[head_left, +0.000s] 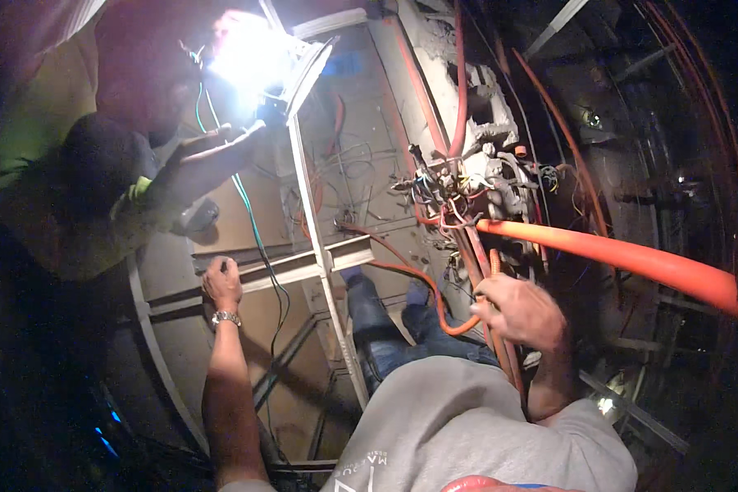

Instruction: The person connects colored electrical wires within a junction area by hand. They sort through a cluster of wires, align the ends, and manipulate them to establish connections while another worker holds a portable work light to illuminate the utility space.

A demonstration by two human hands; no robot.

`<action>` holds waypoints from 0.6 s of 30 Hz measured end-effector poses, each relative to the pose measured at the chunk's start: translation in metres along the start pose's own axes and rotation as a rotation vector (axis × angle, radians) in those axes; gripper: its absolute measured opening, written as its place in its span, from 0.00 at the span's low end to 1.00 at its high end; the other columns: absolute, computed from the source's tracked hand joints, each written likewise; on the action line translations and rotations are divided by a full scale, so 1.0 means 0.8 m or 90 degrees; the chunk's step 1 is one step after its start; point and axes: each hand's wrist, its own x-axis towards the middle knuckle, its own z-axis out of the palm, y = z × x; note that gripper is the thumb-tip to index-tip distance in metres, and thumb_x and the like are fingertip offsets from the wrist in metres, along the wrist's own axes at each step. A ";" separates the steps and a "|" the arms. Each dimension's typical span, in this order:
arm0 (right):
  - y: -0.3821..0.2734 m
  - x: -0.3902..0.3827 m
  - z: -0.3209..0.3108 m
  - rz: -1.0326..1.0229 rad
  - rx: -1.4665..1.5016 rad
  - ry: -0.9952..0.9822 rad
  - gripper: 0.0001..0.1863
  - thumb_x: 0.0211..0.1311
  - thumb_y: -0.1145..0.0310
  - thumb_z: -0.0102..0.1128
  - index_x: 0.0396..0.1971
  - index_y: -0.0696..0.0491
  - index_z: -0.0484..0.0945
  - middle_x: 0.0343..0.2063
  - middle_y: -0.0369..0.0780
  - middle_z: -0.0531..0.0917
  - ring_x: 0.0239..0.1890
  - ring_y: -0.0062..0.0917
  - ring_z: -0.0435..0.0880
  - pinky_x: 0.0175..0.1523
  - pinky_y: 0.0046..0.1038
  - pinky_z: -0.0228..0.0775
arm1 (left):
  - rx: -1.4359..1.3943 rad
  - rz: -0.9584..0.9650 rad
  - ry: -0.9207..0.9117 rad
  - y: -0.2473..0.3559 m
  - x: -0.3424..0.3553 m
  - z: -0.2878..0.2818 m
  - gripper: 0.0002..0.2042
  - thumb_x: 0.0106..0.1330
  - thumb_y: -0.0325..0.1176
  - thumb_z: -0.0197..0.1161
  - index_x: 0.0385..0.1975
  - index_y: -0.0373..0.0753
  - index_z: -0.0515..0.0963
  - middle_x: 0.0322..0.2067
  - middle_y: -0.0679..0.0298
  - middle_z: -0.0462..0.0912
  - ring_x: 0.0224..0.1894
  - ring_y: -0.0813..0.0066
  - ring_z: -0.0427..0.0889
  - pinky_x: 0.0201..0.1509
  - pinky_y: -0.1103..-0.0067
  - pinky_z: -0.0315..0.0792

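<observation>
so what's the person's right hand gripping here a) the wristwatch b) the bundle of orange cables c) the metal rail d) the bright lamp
b: the right hand is closed around the bundle of orange cables below the tangle of wires, while the left hand rests on the metal rail.

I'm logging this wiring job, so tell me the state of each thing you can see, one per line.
Lamp: lit, glaring, held up by a co-worker's arm.
Thick orange conduit: sticking out sideways from the wall, loose end.
Wire bundle: exposed, tangled, ends bare.
Thin orange cable: bent in a loop.
Right hand: closed around the thin orange cable.
Left hand: gripping the metal rail.
Green wire: hanging slack.
</observation>
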 end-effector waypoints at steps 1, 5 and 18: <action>-0.024 0.001 -0.015 -0.007 0.008 0.006 0.15 0.70 0.61 0.68 0.44 0.58 0.83 0.39 0.49 0.85 0.46 0.47 0.86 0.52 0.44 0.79 | 0.009 0.005 0.006 0.005 -0.001 -0.002 0.13 0.67 0.43 0.62 0.36 0.41 0.87 0.37 0.48 0.89 0.40 0.38 0.86 0.46 0.52 0.77; -0.113 -0.002 -0.093 -0.085 -0.104 0.184 0.13 0.67 0.66 0.68 0.43 0.60 0.83 0.39 0.49 0.85 0.45 0.47 0.87 0.50 0.45 0.80 | 0.027 -0.065 -0.033 0.021 -0.007 -0.022 0.14 0.67 0.44 0.62 0.36 0.41 0.87 0.38 0.47 0.89 0.42 0.39 0.87 0.47 0.53 0.78; -0.137 0.015 -0.096 -0.364 -0.051 0.392 0.20 0.67 0.56 0.71 0.48 0.56 0.82 0.49 0.53 0.85 0.44 0.43 0.88 0.55 0.40 0.83 | 0.050 -0.051 -0.049 0.008 0.031 -0.020 0.16 0.67 0.48 0.61 0.34 0.42 0.87 0.39 0.44 0.88 0.43 0.37 0.86 0.47 0.53 0.76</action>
